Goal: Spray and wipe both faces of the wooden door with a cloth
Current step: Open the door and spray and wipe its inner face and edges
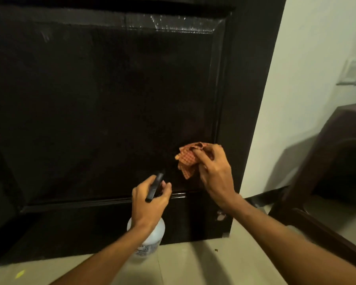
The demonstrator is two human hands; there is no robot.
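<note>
Dim room, pale wall (308,58) at right, tiled floor (193,264) below, dark wooden door (111,99) across most of the view. Right-hand fingers (206,159): curled round a bunched orange checked cloth (186,161), pressing it against the door panel near the lower right corner, just inside the raised moulding. Right hand (216,177): back toward the camera, wrist below and right of the cloth. Left-hand fingers (165,187): wrapped round the black trigger head (155,185) of a spray bottle (150,239); nozzle aimed at the panel, just left of the cloth; trigger pressed or not: cannot tell. Left hand (148,202): level with the lower moulding, white bottle body hanging beneath it in front of the bottom rail. Wet streaks (183,25) along the upper moulding, well apart from both hands. Step in hand, by judgement: wiping the lower part of this face; other face not in view, so task probably no more than half done. To do it well: spread the cloth flatter for fuller contact; work in overlapping strokes; run a fold into the moulding groove, a likely trap for liquid; spray sparingly, nozzle clear of the wiping hand; finish the bottom rail and door edge before turning to the other face.
</note>
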